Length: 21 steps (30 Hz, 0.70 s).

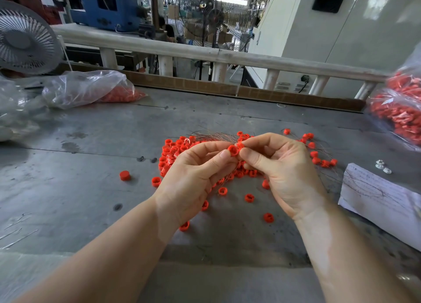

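Note:
Both hands are raised over a grey metal table [91,157]. My left hand [193,177] pinches a small red plastic cap [232,150] between thumb and fingers. My right hand [282,168] meets it from the right and pinches a second red piece [240,145] pressed against that cap. Under the hands lies a heap of several red caps [173,152] mixed with a bundle of thin wires [214,137]. Loose caps lie scattered around, one solid cap [124,175] off to the left.
A clear bag with red parts [91,89] lies at the back left beside a grey fan [25,40]. Another bag of red parts [401,111] sits at the right edge. A white paper sheet [382,198] and small clear nuts [382,166] lie at right. A cardboard strip [227,88] borders the far edge.

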### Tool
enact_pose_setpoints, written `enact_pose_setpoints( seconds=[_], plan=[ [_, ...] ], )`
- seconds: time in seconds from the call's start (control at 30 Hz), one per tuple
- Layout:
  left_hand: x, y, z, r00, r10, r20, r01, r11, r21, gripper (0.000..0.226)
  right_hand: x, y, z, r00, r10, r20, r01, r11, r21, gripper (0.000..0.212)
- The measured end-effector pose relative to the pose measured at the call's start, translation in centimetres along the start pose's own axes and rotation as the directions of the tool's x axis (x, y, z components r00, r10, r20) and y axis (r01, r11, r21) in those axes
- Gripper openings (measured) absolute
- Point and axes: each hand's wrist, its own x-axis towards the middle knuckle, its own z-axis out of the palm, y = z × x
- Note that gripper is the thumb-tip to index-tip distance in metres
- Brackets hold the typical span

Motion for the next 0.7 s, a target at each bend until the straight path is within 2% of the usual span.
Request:
enact_pose_setpoints(
  seconds=[0.4,0.7],
  plan=[
    [-0.19,0.10,0.07,0.999,0.036,0.014,-0.036,0.997,0.065,0.016,-0.02,-0.03,0.00,0.999,-0.031,-0.009,0.031,0.999,0.027,0.011],
    [-0.03,0.08,-0.19,0.998,0.064,0.004,-0.064,0.993,0.098,0.016,0.04,0.18,0.11,1.000,0.003,-0.001,-0.003,0.999,0.039,0.011]
  ],
)
